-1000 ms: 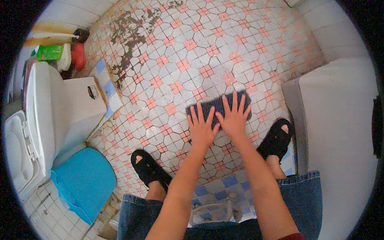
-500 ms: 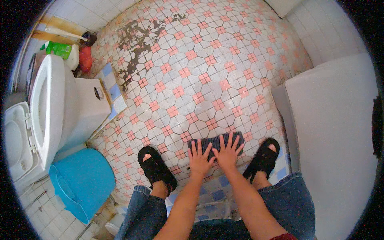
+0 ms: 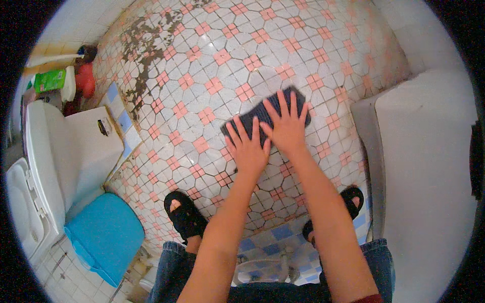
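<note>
Left hand (image 3: 250, 153) is flat down, fingers fanned wide across the left end of a dark ribbed cloth (image 3: 260, 112), and the right hand (image 3: 289, 134) matches it, palm down, fingers splayed over the other end! That cloth lies slantwise on the tiled floor (image 3: 220, 73), out to the right of the toilet (image 3: 54, 144) and well apart from it, while a blue plastic bin (image 3: 110, 235) sits just beside the toilet, on its near side.

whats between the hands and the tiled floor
Head view: a dark ribbed cloth, with the left hand and right hand spread on it, lies on the tiled floor.
</note>
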`<move>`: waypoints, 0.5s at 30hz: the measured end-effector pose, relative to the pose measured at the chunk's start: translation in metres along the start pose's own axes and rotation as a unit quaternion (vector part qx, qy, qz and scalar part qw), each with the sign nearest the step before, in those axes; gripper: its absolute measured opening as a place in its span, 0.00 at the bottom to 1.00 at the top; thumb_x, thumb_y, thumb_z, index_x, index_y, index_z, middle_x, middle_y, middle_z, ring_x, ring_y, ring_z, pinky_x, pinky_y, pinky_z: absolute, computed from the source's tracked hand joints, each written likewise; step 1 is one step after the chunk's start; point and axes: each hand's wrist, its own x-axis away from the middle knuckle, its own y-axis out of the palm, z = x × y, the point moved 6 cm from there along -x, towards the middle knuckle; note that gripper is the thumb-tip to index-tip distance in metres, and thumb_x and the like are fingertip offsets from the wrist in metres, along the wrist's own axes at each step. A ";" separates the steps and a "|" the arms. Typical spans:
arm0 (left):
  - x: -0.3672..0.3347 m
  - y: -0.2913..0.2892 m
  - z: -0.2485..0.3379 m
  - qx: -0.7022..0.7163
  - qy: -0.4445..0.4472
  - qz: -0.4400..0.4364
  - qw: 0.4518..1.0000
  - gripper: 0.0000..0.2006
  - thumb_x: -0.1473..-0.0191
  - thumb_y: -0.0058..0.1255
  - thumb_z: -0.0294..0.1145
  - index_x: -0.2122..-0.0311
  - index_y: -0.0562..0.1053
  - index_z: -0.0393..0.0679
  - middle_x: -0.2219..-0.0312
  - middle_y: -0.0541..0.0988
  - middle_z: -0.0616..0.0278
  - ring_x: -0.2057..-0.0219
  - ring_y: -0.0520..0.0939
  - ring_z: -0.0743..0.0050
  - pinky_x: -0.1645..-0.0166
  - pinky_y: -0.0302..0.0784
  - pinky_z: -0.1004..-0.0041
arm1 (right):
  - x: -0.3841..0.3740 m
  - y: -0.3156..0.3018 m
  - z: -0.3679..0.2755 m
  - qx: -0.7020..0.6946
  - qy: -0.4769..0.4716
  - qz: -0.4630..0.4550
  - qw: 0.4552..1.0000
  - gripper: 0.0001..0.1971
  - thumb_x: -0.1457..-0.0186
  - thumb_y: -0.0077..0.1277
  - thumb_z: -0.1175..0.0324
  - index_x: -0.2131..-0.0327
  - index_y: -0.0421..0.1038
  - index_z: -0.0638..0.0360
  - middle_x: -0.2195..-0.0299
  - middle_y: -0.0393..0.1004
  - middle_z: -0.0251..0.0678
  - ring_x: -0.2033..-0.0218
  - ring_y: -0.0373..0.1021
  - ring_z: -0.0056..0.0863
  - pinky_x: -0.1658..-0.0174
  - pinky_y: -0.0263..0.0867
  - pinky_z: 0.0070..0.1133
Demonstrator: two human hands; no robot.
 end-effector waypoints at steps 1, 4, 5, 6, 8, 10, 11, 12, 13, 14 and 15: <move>-0.013 0.001 0.006 0.003 0.001 0.002 1.000 0.34 0.45 0.45 0.54 0.35 0.55 0.55 0.35 0.42 0.38 0.35 0.41 0.29 0.38 0.41 0.35 | -0.009 0.000 0.009 0.014 -0.003 0.002 1.000 0.30 0.49 0.48 0.43 0.41 0.61 0.34 0.34 0.46 0.37 0.35 0.42 0.51 0.40 0.33 0.59; -0.029 0.001 0.005 -0.011 0.020 0.039 0.999 0.34 0.46 0.46 0.55 0.36 0.56 0.57 0.35 0.43 0.39 0.35 0.42 0.30 0.39 0.43 0.35 | -0.022 -0.005 0.014 -0.001 -0.002 0.014 1.000 0.30 0.49 0.50 0.45 0.41 0.60 0.32 0.34 0.46 0.37 0.35 0.42 0.51 0.40 0.34 0.59; -0.029 0.001 0.006 -0.010 0.022 0.048 0.999 0.34 0.47 0.46 0.56 0.36 0.57 0.58 0.35 0.44 0.39 0.35 0.42 0.31 0.39 0.44 0.35 | -0.015 -0.002 0.018 0.004 0.020 0.009 1.000 0.31 0.49 0.50 0.45 0.41 0.60 0.32 0.34 0.46 0.37 0.35 0.42 0.51 0.40 0.34 0.60; -0.028 0.002 0.006 -0.007 0.035 0.036 0.999 0.34 0.47 0.47 0.56 0.36 0.57 0.59 0.35 0.44 0.39 0.35 0.43 0.31 0.39 0.44 0.34 | -0.006 -0.002 0.020 0.008 0.041 0.007 0.999 0.31 0.49 0.50 0.45 0.40 0.60 0.32 0.34 0.46 0.37 0.35 0.41 0.51 0.41 0.34 0.60; -0.014 0.003 0.005 0.000 0.063 0.013 0.998 0.34 0.47 0.47 0.56 0.37 0.58 0.60 0.35 0.45 0.40 0.35 0.44 0.31 0.40 0.46 0.34 | 0.014 -0.004 0.018 0.004 0.068 -0.003 0.998 0.32 0.49 0.51 0.45 0.40 0.59 0.34 0.34 0.45 0.38 0.35 0.40 0.52 0.42 0.35 0.61; 0.008 0.006 0.010 0.016 0.070 -0.003 0.997 0.34 0.47 0.47 0.56 0.37 0.58 0.60 0.35 0.46 0.41 0.35 0.45 0.31 0.40 0.46 0.34 | 0.042 -0.002 0.021 0.018 0.077 -0.018 0.997 0.33 0.49 0.51 0.45 0.39 0.58 0.35 0.34 0.44 0.39 0.34 0.39 0.53 0.42 0.34 0.62; 0.022 0.007 0.008 0.020 0.071 -0.010 0.997 0.34 0.48 0.47 0.57 0.37 0.59 0.60 0.35 0.46 0.42 0.35 0.45 0.32 0.40 0.46 0.35 | 0.055 -0.004 0.017 0.014 0.086 -0.036 0.996 0.33 0.49 0.51 0.45 0.39 0.57 0.35 0.34 0.44 0.39 0.34 0.38 0.53 0.42 0.34 0.62; 0.036 0.008 0.008 0.009 0.072 -0.013 0.997 0.34 0.48 0.47 0.58 0.37 0.59 0.60 0.35 0.46 0.42 0.35 0.46 0.32 0.39 0.46 0.35 | 0.070 -0.003 0.016 0.011 0.085 -0.034 0.996 0.33 0.49 0.50 0.45 0.39 0.58 0.35 0.34 0.44 0.39 0.34 0.38 0.53 0.42 0.34 0.62; 0.052 0.010 0.009 -0.003 0.076 -0.005 0.997 0.34 0.48 0.47 0.59 0.37 0.60 0.60 0.35 0.47 0.43 0.35 0.46 0.33 0.39 0.46 0.36 | 0.084 -0.004 0.014 0.009 0.085 -0.033 0.996 0.33 0.49 0.50 0.45 0.39 0.58 0.36 0.33 0.43 0.39 0.34 0.38 0.54 0.42 0.33 0.62; 0.067 0.012 0.005 -0.004 0.071 -0.026 0.997 0.34 0.48 0.47 0.59 0.37 0.60 0.60 0.35 0.46 0.43 0.35 0.46 0.33 0.38 0.45 0.37 | 0.096 -0.006 0.005 0.007 0.105 -0.086 0.991 0.33 0.49 0.51 0.45 0.40 0.59 0.37 0.33 0.42 0.39 0.34 0.37 0.54 0.42 0.33 0.62; 0.082 0.014 0.007 0.003 0.071 -0.048 0.996 0.34 0.49 0.47 0.59 0.37 0.60 0.60 0.35 0.46 0.43 0.35 0.46 0.34 0.38 0.44 0.37 | 0.113 -0.009 0.003 0.012 0.097 -0.065 0.993 0.34 0.50 0.52 0.45 0.40 0.59 0.38 0.33 0.41 0.40 0.34 0.37 0.54 0.42 0.32 0.63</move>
